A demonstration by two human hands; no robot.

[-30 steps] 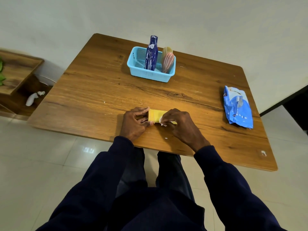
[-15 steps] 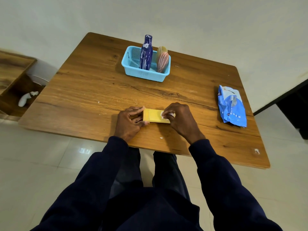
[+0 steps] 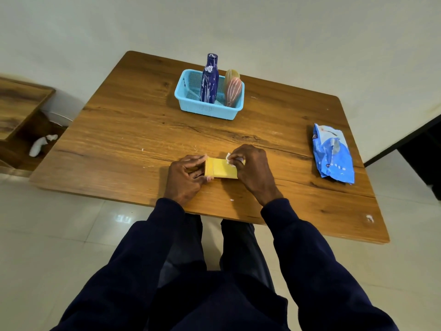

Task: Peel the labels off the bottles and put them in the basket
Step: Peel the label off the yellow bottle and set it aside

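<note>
1. Head view: nearest, on the wooden desk (image 3: 143, 130), the left hand (image 3: 188, 174) curls round the left end of a flat yellow plastic bottle (image 3: 222, 168), which lies on its side.
2. The right hand (image 3: 253, 168) pinches a small white label scrap (image 3: 228, 157) at the bottle's far right edge.
3. A second ago these fingertips sat lower on the bottle. Now a white flap stands lifted, so peeling looks begun but unfinished.
4. To the right, well apart, lies a crumpled blue plastic packet (image 3: 333, 156).
5. Farthest, a light blue plastic basket (image 3: 207, 111) holds an upright dark blue bottle (image 3: 209, 80) and a pink ribbed bottle (image 3: 232, 90). The yellow bottle likely joins them once bare.
</note>
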